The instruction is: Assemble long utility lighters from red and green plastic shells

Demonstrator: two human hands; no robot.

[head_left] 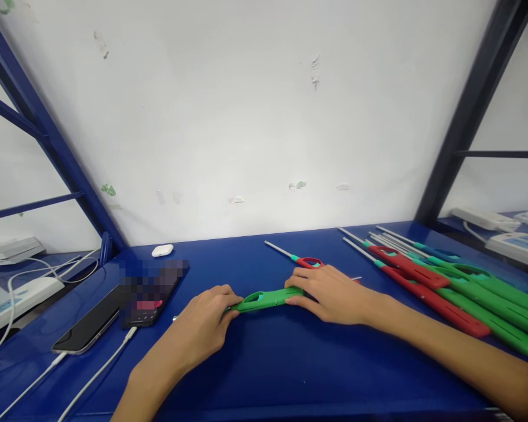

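A green long-nosed gas lighter (268, 299) lies across between my two hands, just above or on the blue tabletop (264, 363). My left hand (209, 319) pinches its front end near the trigger opening, and the metal tip pokes out on the far side of that hand. The rear of the green handle is gripped between the thumb and fingers of my right hand (328, 293). Behind that hand lies a red lighter (308, 262) with a grey metal rod pointing to the upper left; much of its handle is hidden.
A pile of red, green and blue lighters lies at the right, including a red lighter (440, 299) and a green lighter (501, 305). Two phones, one black (92, 319), with white charging cables (99, 375), lie at the left. A white earbud case (162, 250) sits near the wall.
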